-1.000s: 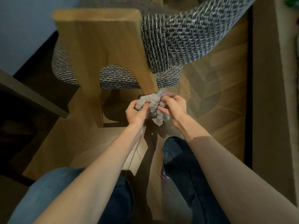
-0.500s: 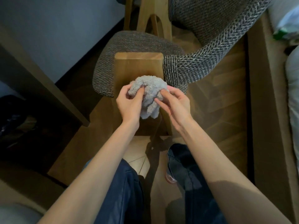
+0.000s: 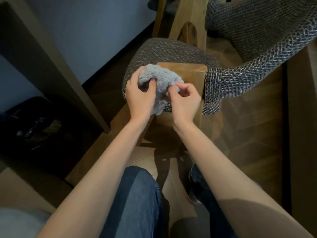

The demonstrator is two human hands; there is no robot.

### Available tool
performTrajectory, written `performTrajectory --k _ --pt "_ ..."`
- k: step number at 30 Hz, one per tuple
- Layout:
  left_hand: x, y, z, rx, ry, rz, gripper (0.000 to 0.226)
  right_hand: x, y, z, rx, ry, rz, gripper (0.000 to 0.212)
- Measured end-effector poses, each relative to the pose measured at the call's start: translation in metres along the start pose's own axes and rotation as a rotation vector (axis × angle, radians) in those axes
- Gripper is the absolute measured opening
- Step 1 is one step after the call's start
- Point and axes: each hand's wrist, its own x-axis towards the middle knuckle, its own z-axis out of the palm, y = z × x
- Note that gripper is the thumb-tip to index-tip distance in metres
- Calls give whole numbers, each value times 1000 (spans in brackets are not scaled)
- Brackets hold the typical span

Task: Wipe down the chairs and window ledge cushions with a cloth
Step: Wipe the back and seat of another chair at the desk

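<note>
Curled into the cloth (image 3: 160,79) from the left, the left grip (image 3: 140,97) has its fingers dug into the bundle and its thumb over the top. The right grip (image 3: 186,102) pinches a fold on the cloth's lower right edge between thumb and forefinger, with the other fingers tucked in. Neither is spread, and both hold the same grey, fluffy wad.

The cloth sits at the centre of the frame, bunched into a lump between the two grips. Its long axis runs from upper left down to a loose tail hanging between the wrists. It lies over the near corner of the wooden post (image 3: 190,73) of the chair. From this angle it may be resting on the wood or held just above it; I cannot tell which.

The woven seat (image 3: 164,50) lies just beyond the cloth, higher in the frame, and the backrest (image 3: 248,66) sweeps off to the right. The left grip has the fuller hold and is nearer the seat, while the right is nearer the post and backrest. The cloth looks mid-regather, and the next wipe would probably need a flatter face turned toward the wood or the weave.

Denim knees (image 3: 140,194) fill the bottom centre over a wooden floor (image 3: 248,134).
</note>
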Motion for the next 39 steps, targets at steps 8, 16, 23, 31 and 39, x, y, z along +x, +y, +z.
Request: performTrajectory --k 8,16,23,31,39 --pt "-4 -73 -9 118 -75 -89 40 -2 68 11 187 -131 429 18" --pt "-4 -129 -10 145 -86 -58 45 8 121 26 187 -146 646 17" --pt "-6 -185 -15 233 -125 -285 43 2 172 43 185 -147 872 29" --pt "5 -265 -21 322 -252 -487 46 6 245 57 148 -198 1085 33" --pt "11 -315 -22 320 -290 -686 47 10 284 72 84 -217 1198 38"
